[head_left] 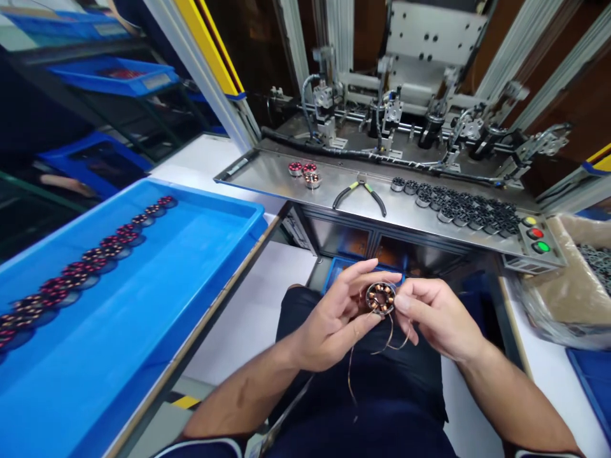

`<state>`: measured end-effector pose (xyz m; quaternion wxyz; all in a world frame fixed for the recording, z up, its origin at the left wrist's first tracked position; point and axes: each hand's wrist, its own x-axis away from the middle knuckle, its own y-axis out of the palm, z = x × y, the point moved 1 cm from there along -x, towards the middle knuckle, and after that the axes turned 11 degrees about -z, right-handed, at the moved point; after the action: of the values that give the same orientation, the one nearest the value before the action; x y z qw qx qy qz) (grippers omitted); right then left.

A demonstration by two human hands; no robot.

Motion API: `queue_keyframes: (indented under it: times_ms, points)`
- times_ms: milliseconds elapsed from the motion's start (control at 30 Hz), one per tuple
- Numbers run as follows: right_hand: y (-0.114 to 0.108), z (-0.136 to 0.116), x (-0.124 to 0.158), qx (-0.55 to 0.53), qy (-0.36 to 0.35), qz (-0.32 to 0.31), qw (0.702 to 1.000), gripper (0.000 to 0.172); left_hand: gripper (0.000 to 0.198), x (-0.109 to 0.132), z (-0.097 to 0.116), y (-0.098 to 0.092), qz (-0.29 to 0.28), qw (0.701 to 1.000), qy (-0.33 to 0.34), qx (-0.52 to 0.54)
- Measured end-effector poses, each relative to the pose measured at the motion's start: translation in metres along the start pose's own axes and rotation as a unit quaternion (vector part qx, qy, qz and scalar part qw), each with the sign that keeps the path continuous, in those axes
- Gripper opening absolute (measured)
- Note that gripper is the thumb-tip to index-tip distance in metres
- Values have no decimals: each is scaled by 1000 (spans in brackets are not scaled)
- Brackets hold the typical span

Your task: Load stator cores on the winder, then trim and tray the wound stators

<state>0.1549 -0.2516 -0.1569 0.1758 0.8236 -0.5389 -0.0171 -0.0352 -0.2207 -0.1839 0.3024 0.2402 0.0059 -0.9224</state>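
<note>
A motor stator (380,298), a ring with copper coils inside, is held up above my lap. My left hand (334,318) grips it from the left, thumb below and fingers behind the upper rim. At its right rim, the thumb and index finger of my right hand (432,315) are pinched; whether a wire is between them I cannot tell. Thin copper wires (351,375) dangle loose under the stator. Beyond my hands, pliers (360,191) with green and black handles lie spread on the metal ledge (267,173).
Three red-topped wound stators (312,180) sit left of the pliers, and several black ring parts (465,207) to the right. A blue tray (143,305) holds a row of stators. Push buttons (537,233) and a plastic-lined box (563,273) are at right. Machine fixtures (391,114) stand behind.
</note>
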Motion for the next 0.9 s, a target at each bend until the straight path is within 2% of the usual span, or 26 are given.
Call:
queue_keyframes:
  times_ms: [133,233,333,467,533,700,800,900]
  points:
    - [4,11,3,31,-1,9,999,41,85,-1,-7,4,58,998,9,-17]
    - [5,20,8,51,-18,3,999,38,83,-3,-11,4,91,996,17,-6]
    - [6,29,13,47,-36,-2,998,35,80,-3,-11,2,99,995,8,14]
    - [3,37,18,69,-16,-15,997,36,77,-1,-9,-2,92,996,10,19]
    - [-3,32,20,118,-25,-3,993,33,78,0,-9,-4,90,995,25,-18]
    - [-6,-3,23,236,-148,100,955,31,83,0,-7,0,67,984,76,-147]
    - [6,-11,18,253,-154,90,951,27,84,2,-5,4,51,982,75,-163]
    - [14,-5,13,250,-161,87,951,23,82,4,-2,6,46,988,54,-137]
